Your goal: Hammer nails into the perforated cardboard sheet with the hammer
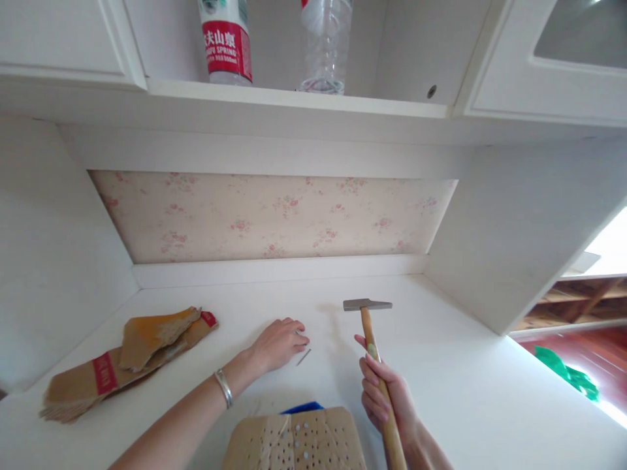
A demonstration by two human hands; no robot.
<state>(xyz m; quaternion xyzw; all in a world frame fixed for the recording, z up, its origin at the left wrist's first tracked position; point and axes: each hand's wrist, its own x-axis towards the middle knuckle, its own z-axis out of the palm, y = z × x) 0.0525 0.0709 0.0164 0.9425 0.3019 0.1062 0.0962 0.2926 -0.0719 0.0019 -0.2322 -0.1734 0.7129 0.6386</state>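
My right hand is wrapped round the wooden handle of a hammer, held upright with its metal head at the top, above the white tabletop. My left hand, with a silver bracelet on the wrist, rests low over the tabletop with its fingers curled in. What its fingertips hold, if anything, is too small to make out. Just beside them a thin nail lies on the surface. Nearest to me is a piece of cardboard full of small holes, with several nail heads showing in it.
Torn brown cardboard lies at the left. Something blue shows behind the holed cardboard. Overhead, a shelf holds a red-labelled water bottle and a clear bottle. White side panels enclose the tabletop.
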